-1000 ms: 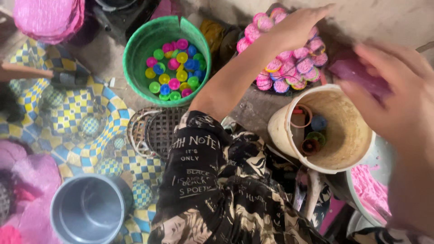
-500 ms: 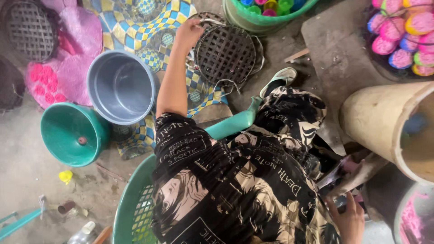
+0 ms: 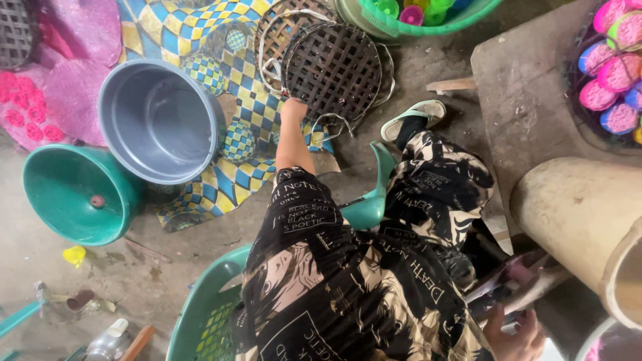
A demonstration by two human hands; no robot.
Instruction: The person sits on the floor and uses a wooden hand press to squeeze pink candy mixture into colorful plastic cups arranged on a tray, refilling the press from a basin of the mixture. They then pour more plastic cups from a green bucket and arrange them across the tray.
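Patterned blue-yellow-white mat (image 3: pixel 200 40) covers the floor at top left, and the dark woven round trays (image 3: pixel 331 67) lie at its right edge, two stacked and overlapping, white cord looped round the rims. Big tan drum (image 3: pixel 575 214) lies on its side at right. Grey plastic tub (image 3: pixel 157 120) sits on the mat, mouth up, touching the teal funnel-shaped bowl (image 3: pixel 77 194) beside it on bare concrete. Green basin (image 3: pixel 414 17) of coloured round pieces at top edge, just above the trays. Dark basket of pink and blue pieces (image 3: pixel 612 73) at far right on the wooden board (image 3: pixel 528 100). Your left hand (image 3: pixel 293 110) reaches out to the near rim of the woven trays, fingers curled onto the edge; how firm the grip is, can't tell. Your right hand (image 3: pixel 515 334) is low at bottom right, fingers partly curled by some pink-grey sticks (image 3: pixel 515 281); whether it's clamped on anything, can't tell. Small yellow cap (image 3: pixel 74 255) on concrete at left.
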